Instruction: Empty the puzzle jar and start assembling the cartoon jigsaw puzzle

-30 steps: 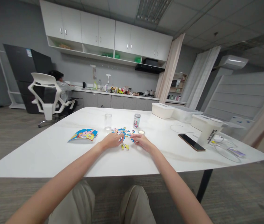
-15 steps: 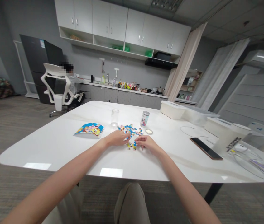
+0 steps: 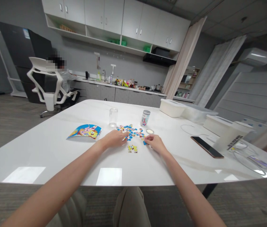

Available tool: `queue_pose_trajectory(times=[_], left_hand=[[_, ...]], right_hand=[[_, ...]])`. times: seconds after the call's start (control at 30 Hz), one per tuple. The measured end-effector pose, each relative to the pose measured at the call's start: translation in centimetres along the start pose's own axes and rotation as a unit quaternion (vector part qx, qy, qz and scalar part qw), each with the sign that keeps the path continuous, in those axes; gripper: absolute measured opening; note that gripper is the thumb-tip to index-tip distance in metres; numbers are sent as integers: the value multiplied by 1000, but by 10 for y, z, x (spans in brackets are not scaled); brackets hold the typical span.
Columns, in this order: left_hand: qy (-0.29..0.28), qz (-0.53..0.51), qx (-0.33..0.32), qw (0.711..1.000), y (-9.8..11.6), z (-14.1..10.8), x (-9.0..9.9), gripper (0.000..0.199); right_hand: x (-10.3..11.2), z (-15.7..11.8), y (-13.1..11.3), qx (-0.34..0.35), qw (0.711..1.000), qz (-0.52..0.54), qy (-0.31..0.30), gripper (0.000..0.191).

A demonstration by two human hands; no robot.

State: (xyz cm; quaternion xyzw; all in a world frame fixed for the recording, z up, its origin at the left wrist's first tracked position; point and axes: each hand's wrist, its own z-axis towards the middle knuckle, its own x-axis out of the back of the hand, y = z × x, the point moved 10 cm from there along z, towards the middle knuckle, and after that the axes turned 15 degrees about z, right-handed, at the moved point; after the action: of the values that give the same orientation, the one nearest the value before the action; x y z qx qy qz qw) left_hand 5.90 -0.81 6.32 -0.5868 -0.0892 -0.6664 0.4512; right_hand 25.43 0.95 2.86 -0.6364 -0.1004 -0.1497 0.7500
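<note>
Loose jigsaw pieces point(image 3: 130, 130), blue, yellow and pink, lie in a pile on the white table. My left hand point(image 3: 116, 138) rests at the pile's left front edge, fingers curled; what is under its fingertips is hidden. My right hand point(image 3: 155, 142) is at the right end of the pile, thumb and fingertips pinched on a blue piece point(image 3: 144, 142). Nearer to me, between the hands, lies a small group of yellow pieces point(image 3: 132, 148). A curved picture sheet point(image 3: 86, 131) with a yellow cartoon figure lies to the left.
Behind the pile stand a clear jar point(image 3: 113, 118) and a printed can point(image 3: 145, 118), with a round lid point(image 3: 149, 131) nearby. On the right are a phone point(image 3: 206, 147), a white cup point(image 3: 232, 137), cables and storage boxes point(image 3: 173, 108). A person sits in a chair point(image 3: 49, 85) beyond.
My right hand has moved from the small yellow group to the right end of the pile. My left hand has shifted slightly away from that group. The view has turned a little right.
</note>
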Motion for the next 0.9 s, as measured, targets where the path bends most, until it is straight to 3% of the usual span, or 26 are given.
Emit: queue_pose_trajectory(times=[0.17, 0.3, 0.5, 0.67, 0.77, 0.9], left_hand=[[-37, 2, 96, 995, -31, -5, -10, 30], [-86, 11, 140, 986, -46, -11, -17, 30], [-162, 0, 141, 977, -46, -16, -26, 29], [-165, -1, 115, 979, -41, -18, -29, 32], [-171, -1, 124, 977, -43, -21, -34, 33], [-204, -2, 153, 967, -48, -26, -46, 34]], right_hand=[[23, -1, -6, 52, 993, -78, 70, 10], [24, -3, -12, 56, 982, -167, 74, 14], [15, -4, -6, 44, 970, -237, 41, 15], [20, -6, -6, 50, 967, -245, 49, 26], [7, 5, -19, 65, 964, -258, 11, 26], [-39, 26, -48, 149, 952, -260, -66, 24]])
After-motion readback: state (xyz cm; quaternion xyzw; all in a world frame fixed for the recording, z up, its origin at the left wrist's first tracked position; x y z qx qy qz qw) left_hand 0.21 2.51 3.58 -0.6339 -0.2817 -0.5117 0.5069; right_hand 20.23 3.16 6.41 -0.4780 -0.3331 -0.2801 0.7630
